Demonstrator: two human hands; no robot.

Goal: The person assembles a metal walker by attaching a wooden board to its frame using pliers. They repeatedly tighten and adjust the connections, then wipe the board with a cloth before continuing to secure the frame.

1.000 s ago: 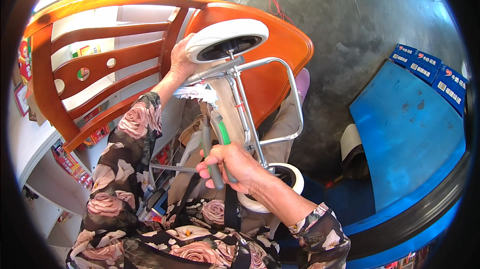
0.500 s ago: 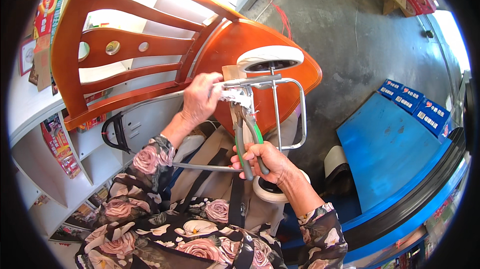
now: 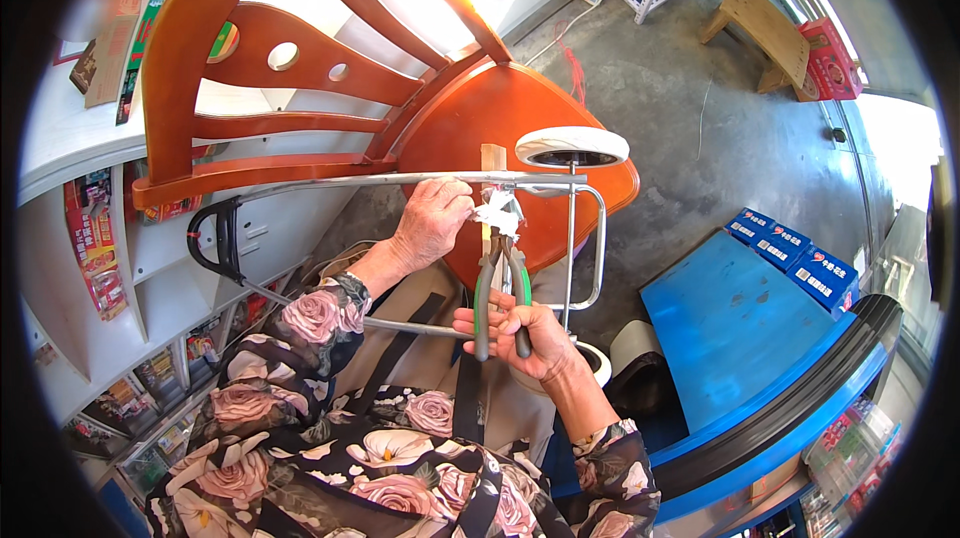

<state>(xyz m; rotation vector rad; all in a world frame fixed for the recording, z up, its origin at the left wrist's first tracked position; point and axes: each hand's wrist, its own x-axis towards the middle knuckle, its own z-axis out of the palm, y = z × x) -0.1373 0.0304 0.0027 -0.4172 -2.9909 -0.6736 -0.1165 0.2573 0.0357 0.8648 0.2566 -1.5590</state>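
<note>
My right hand (image 3: pixel 535 338) is closed round pliers (image 3: pixel 524 288) with green and grey handles, some of its fingers held out past the near handle. The jaws point away from me, just below a ragged white wrapping (image 3: pixel 497 213) at a joint of a metal tube frame (image 3: pixel 400 179). My left hand (image 3: pixel 432 226) is closed in a pinch beside that wrapping, under the upper tube; what lies between its fingertips is hidden. The frame carries a white-rimmed wheel (image 3: pixel 572 147) at its far side and another wheel (image 3: pixel 600 363) nearer me. Behind the wrapping stands a wooden strip (image 3: pixel 493 158).
An orange wooden chair (image 3: pixel 450 118) stands beyond the frame, its seat under the far wheel. White shelves (image 3: pixel 150 288) line the left. At right are a blue table (image 3: pixel 740 328) and several blue boxes (image 3: pixel 825 278). A wooden bench (image 3: pixel 760 28) stands farther off.
The pliers have turned more upright, with their jaws still near the white wrapping. My left hand's fingers have drawn closer together beside it. The whole view has shifted slightly.
</note>
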